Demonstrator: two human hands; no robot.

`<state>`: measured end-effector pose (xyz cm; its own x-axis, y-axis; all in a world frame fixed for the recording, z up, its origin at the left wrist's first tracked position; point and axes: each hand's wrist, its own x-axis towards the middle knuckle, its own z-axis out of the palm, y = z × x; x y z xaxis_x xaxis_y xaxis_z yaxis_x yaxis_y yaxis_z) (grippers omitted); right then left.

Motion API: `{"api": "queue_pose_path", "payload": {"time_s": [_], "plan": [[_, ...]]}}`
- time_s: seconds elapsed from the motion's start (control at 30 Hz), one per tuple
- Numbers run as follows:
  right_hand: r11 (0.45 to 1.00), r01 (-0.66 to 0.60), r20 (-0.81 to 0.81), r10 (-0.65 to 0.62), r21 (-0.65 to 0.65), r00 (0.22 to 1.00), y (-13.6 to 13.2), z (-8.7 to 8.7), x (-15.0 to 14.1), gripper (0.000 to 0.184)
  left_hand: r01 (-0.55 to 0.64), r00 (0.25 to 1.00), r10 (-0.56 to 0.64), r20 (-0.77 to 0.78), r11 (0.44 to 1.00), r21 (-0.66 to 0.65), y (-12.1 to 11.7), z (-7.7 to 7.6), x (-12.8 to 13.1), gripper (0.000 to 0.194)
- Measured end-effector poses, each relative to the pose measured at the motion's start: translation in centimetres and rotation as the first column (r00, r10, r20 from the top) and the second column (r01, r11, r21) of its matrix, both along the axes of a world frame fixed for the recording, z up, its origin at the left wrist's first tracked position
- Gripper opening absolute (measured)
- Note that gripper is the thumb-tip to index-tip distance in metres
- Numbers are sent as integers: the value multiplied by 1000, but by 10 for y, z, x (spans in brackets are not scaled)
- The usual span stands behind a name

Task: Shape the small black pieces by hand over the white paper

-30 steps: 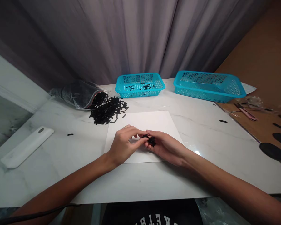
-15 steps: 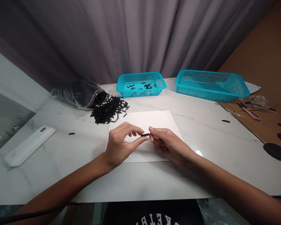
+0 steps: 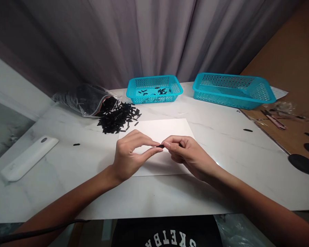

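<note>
Between thumb and fingers, my left hand [image 3: 130, 156] pinches one end of a small black strip-shaped piece [image 3: 160, 146]. My right hand [image 3: 190, 153] has its thumb and forefinger closed on the other end of that piece. Another bit of black shows among the right fingers; its shape is mostly hidden. Both hands are above a white sheet [image 3: 164, 128]. Beyond the left hand lies a heap of similar black pieces [image 3: 115, 120], spilling from a clear zip bag [image 3: 79, 101].
A smaller blue basket [image 3: 154, 100] at the back holds several black pieces. A larger blue basket [image 3: 231, 100] stands to its right. At left lies a long white object [image 3: 29, 159]. Single black pieces rest at left and right. Pink-handled scissors [image 3: 276, 122] lie on brown cardboard.
My right fingertips have closed over the near end of the black piece, so less of it shows. The hands have come closer together, and the camera view has shifted slightly.
</note>
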<state>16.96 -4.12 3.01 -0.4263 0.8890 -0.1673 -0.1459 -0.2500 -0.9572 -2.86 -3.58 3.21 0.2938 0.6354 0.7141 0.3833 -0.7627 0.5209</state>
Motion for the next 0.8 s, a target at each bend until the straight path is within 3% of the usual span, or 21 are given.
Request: {"api": "queue_pose_path", "payload": {"time_s": [0.3, 0.53, 0.8], "plan": [[997, -77, -154, 72, -23, 985, -2, 4, 3, 23, 14, 997, -23, 73, 991, 132, -5, 3, -2, 21], [999, -32, -165, 34, 17, 986, -5, 6, 2, 21, 13, 998, -25, 54, 977, 211, -6, 6, -1, 20], [997, -53, -212, 40, -57, 977, -4, 3, 3, 23, 2, 999, -9, 34, 981, 192, -6, 5, -1, 18]]}}
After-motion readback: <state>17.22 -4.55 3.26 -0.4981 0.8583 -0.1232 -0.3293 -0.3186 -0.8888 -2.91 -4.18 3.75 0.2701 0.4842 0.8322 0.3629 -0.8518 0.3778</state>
